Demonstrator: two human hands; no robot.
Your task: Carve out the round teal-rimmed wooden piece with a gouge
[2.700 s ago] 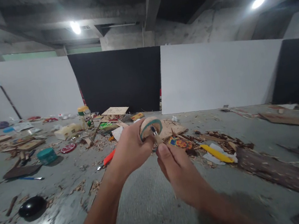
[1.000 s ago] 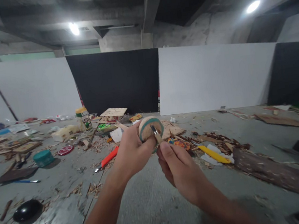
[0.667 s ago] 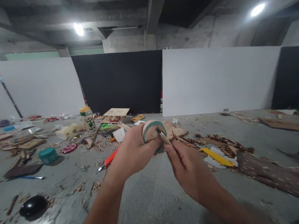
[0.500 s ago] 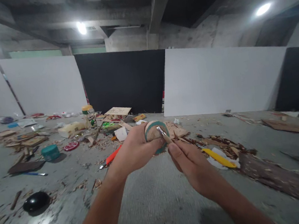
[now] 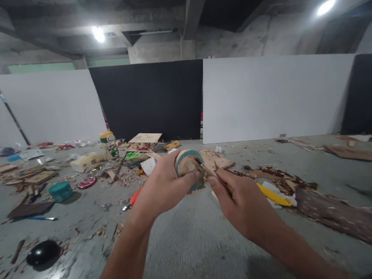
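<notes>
Near the middle of the head view, a round wooden piece (image 5: 184, 165) with a teal band round its rim is gripped by my left hand (image 5: 164, 183), the thumb lying across its face. My right hand (image 5: 237, 196) is closed round the pale handle of a carving tool (image 5: 208, 170). The tool's metal tip is at the right edge of the wooden piece; whether it touches the wood is hard to tell. A flat board (image 5: 218, 157) with jagged edges lies on the floor behind my hands.
On the left lie a teal lid (image 5: 60, 191), a black dome (image 5: 43, 253), an orange cutter (image 5: 135, 196) and a yellow-topped bottle (image 5: 108, 144). A yellow tool (image 5: 275, 195) and a long bark piece (image 5: 345, 215) lie right, among shavings. Upright panels (image 5: 278, 95) stand behind.
The tool tip has moved from over the face of the wooden piece to its right edge. My right hand has shifted slightly right, and the view has turned a little.
</notes>
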